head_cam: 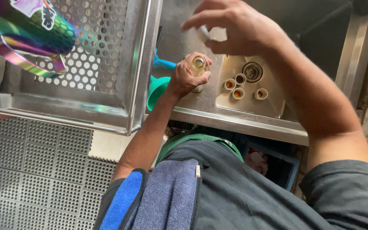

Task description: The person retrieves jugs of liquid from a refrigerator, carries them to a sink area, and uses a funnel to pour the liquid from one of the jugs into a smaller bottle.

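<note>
left hand clamps a small glass over the steel sink

clenched around a small clear glass, the left hand holds it upright just above the sink's floor, fingers wrapped round its sides and the open mouth showing on top. the glass sits near the middle of the view, at about 9 o'clock from four small cups.

the right hand hovers at 12 o'clock from the glass, fingers loosely curled and pinched toward a small pale thing that is too blurred to name; whether it truly grips it cannot be told.

those four small cups stand clustered on the steel sink, each with a brownish residue inside, and a round drain lies just at 1 o'clock of them. a teal funnel rests at 9 o'clock of the left hand, against the sink's edge.

further toward 10 o'clock, a perforated steel tray carries an iridescent mug lying tilted. a blue towel hangs from the person's waist at 6 o'clock, and a grey rubber floor mat spreads at 8 o'clock.
</note>
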